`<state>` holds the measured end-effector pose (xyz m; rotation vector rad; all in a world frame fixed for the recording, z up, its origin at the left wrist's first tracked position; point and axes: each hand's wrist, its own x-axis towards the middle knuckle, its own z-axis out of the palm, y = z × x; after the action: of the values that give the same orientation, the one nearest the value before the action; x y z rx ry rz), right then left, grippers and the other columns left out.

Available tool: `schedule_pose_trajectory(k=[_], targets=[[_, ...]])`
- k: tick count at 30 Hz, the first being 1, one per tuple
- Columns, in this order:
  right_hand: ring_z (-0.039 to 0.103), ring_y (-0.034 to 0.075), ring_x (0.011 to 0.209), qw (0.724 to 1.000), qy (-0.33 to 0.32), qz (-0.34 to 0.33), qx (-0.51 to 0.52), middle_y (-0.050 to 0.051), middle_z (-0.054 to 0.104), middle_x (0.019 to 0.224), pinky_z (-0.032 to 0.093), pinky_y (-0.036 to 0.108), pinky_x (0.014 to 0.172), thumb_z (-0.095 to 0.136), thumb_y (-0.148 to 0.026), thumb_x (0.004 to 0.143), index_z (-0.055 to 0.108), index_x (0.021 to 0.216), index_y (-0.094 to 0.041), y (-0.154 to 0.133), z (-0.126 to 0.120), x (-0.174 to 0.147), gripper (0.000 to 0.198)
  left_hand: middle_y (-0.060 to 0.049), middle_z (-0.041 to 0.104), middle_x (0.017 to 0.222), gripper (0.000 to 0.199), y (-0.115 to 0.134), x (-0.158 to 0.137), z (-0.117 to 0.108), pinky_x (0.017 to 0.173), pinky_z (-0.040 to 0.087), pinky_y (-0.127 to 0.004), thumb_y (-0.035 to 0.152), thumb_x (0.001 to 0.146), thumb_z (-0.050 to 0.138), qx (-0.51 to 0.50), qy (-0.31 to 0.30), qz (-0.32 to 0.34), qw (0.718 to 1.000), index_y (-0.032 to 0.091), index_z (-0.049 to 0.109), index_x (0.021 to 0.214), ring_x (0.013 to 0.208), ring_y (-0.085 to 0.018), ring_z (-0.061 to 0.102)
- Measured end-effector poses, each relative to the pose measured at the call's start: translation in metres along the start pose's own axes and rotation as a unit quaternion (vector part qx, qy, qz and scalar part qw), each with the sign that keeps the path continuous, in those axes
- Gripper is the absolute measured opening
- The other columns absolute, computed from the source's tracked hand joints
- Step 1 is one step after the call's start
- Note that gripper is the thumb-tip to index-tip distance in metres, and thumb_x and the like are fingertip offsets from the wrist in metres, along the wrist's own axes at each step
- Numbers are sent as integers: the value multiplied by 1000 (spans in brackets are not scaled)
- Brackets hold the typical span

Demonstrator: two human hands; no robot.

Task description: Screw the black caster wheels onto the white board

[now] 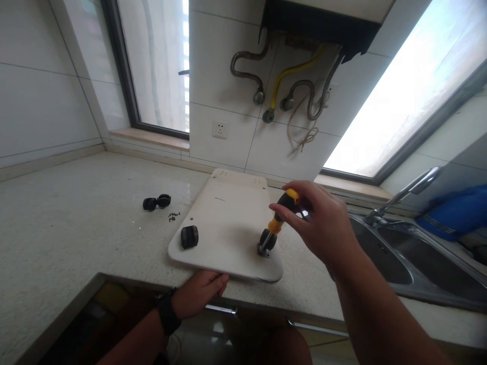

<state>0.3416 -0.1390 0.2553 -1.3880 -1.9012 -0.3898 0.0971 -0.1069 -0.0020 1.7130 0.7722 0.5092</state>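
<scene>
Head view: the left hand [201, 293] is at the white board's [228, 215] near edge; I can't tell its grip. Beyond it, the right hand [323, 218] pinches a yellow-black screwdriver [275, 225], tip by a wheel [271, 241]. Right of that hand sits a two-bowl sink [422, 261].

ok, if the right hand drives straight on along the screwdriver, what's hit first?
Led by the screwdriver, the right hand would likely meet the metal plate at the foot of the black caster, with the white board beneath. Whether the tip touches it is hard to tell.
</scene>
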Motion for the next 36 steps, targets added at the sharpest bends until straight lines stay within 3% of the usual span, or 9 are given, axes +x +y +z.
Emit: schedule_pose_trajectory(k=[3,9,12,16,19,24,27,33,36], targets=[[68,22,75,999,22,-2,-45,6,70,87,59,38,71,83,-38,89,71,105,-16,-3,3,-2,29,1,53,71,60,0,0,0,69,34,-30,68,104,40,-2,2,2,1000,19,57,74,70,-17,47],[64,23,132,960,-177,-10,218,10,56,155,59,43,105,50,-28,108,37,164,-32,15,-5,-5,58,1,54,72,59,0,-1,0,69,35,-30,68,104,40,-3,1,6,1000,19,57,75,70,-17,48],[69,22,124,947,-190,-3,257,7,65,142,61,42,102,56,-26,106,46,158,-35,19,-6,-3,54,1,54,72,59,1,-1,-1,69,35,-30,67,104,40,-1,0,3,1000,19,57,75,70,-17,48],[70,20,83,996,-46,13,71,5,69,101,64,39,77,84,-33,89,72,121,-22,9,0,-1,36,0,54,72,58,0,-1,0,68,35,-30,67,104,41,2,4,2,1000,19,57,75,70,-17,48],[67,23,81,1000,7,4,-25,7,68,95,61,42,74,84,-39,88,72,108,-17,4,3,-1,32,0,55,72,58,-1,-1,0,68,35,-30,67,104,41,2,9,1,1000,19,58,75,70,-17,49],[67,27,123,977,-151,17,148,15,63,144,62,46,97,56,-35,105,50,155,-23,13,-7,0,52,0,54,72,59,-6,-1,1,68,35,-30,68,104,41,0,7,2,1000,19,58,76,71,-17,48],[70,25,123,946,-198,32,254,11,69,140,60,47,104,60,-33,103,48,155,-27,17,-11,1,53,0,54,73,60,-7,-1,1,68,35,-30,69,104,41,-1,7,-2,1000,19,58,76,71,-17,48],[71,22,72,993,-25,93,60,3,73,87,59,40,71,88,-46,80,63,103,-22,4,3,-2,41,0,54,72,60,-1,0,1,69,35,-30,69,103,41,-1,6,-3,1000,19,58,75,71,-18,48],[68,23,68,995,16,97,-11,3,70,82,55,39,65,88,-48,79,56,102,-23,-2,7,-4,46,0,55,73,59,0,-1,1,69,36,-30,69,103,41,-3,5,-4,1000,19,57,76,71,-18,48]])
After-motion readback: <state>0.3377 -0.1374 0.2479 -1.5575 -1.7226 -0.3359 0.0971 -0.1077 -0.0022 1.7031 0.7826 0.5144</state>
